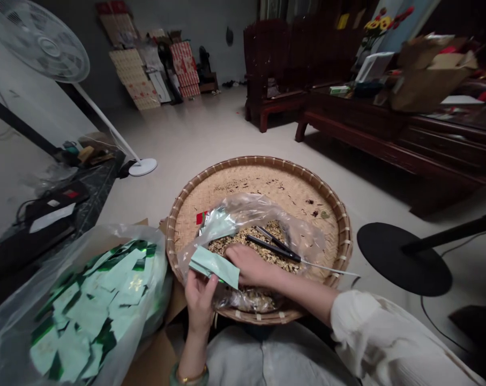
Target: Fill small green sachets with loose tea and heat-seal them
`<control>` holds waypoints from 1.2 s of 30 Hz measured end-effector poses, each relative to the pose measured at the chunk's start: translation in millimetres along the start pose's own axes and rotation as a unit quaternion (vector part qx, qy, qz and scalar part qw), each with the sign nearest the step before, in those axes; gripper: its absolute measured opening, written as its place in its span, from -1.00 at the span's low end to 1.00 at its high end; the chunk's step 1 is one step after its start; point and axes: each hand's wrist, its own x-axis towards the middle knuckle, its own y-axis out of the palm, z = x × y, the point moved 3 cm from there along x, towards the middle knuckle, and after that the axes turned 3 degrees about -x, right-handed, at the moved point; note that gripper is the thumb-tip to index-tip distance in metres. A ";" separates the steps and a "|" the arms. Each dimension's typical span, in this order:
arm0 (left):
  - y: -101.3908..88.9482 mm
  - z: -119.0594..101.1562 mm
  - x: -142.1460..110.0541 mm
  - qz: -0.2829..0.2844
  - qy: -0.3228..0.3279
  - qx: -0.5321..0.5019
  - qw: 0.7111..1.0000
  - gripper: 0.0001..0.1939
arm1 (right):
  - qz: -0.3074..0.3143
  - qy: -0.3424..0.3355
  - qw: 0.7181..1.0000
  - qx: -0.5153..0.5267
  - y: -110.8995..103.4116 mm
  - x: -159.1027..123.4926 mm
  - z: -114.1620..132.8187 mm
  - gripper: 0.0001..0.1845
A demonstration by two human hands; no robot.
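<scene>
My left hand (200,297) is closed on a pale green packet (214,266), tilted over the near left part of a clear plastic bag. Just right of the packet, my right hand (246,264) reaches down to a loose, dry, chopped yellow-brown mix (273,231) in the bag (246,202). Its fingers look curled, but their tips are hidden. A black hair straightener (275,247) with a white cord lies spread on the mix beside my right hand. More pale green packets (218,222) lie at the bag's left side. A round woven bamboo tray (313,187) holds all this.
On the left, a large plastic bag (150,311) holds many green packets (100,300). A white standing fan (142,166) is beyond it. A round black stand base (403,259) is on the floor at right, near a dark wooden table (371,136). Stacked boxes (134,80) stand behind.
</scene>
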 end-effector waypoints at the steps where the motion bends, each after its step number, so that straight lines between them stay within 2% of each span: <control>1: 1.6 -0.4 0.4 -0.001 0.000 -0.008 1.000 -0.37 | -0.012 0.021 0.999 0.028 -2.4 -4.5 -3.2 -0.67; 3: 4.3 -1.9 1.3 -0.001 0.002 -0.021 1.000 -0.39 | -0.038 0.049 0.995 0.081 -6.6 -12.4 -9.7 -0.70; 6: 8.0 -4.7 2.1 0.018 0.012 -0.015 1.000 -0.54 | -0.073 0.064 0.986 0.135 -12.5 -22.6 -18.8 -0.73; 10: 14.2 -10.1 0.9 0.033 0.080 0.071 0.994 -0.69 | -0.078 0.080 0.980 0.164 -19.5 -34.9 -26.2 -0.72; 13: 21.9 -10.2 1.1 0.093 0.106 0.163 0.977 -0.62 | -0.066 0.080 0.981 0.162 -23.9 -42.3 -24.9 -0.71; 16: 26.9 -6.3 4.5 0.168 0.078 0.216 0.958 -0.50 | -0.069 0.083 0.982 0.153 -26.6 -46.5 -20.9 -0.66; 19: 29.0 -4.0 8.1 0.213 0.061 0.249 0.943 -0.49 | -0.095 0.095 0.978 0.159 -27.6 -47.6 -17.5 -0.57; 21: 30.3 -4.5 8.5 0.216 0.087 0.284 0.930 -0.45 | -0.122 0.104 0.971 0.176 -27.7 -47.6 -15.0 -0.56; 25: 35.2 -5.2 3.8 0.185 0.171 0.351 0.902 -0.30 | -0.154 0.107 0.960 0.207 -28.4 -49.1 -4.9 -0.49; 29: 38.2 -4.7 0.2 0.156 0.201 0.356 0.899 -0.37 | -0.159 0.065 0.970 0.169 -37.6 -52.4 9.2 -0.37; 31: 37.8 -5.2 0.6 0.156 0.191 0.346 0.905 -0.41 | -0.166 0.035 0.977 0.128 -44.4 -53.0 12.8 -0.48; 33: 36.5 -5.4 1.8 0.172 0.163 0.334 0.912 -0.45 | -0.173 0.006 0.981 0.084 -49.9 -52.5 12.7 -0.66; 36: 33.0 -6.3 3.3 0.197 0.126 0.312 0.921 -0.48 | -0.157 -0.017 0.987 0.036 -54.5 -49.7 8.2 -0.84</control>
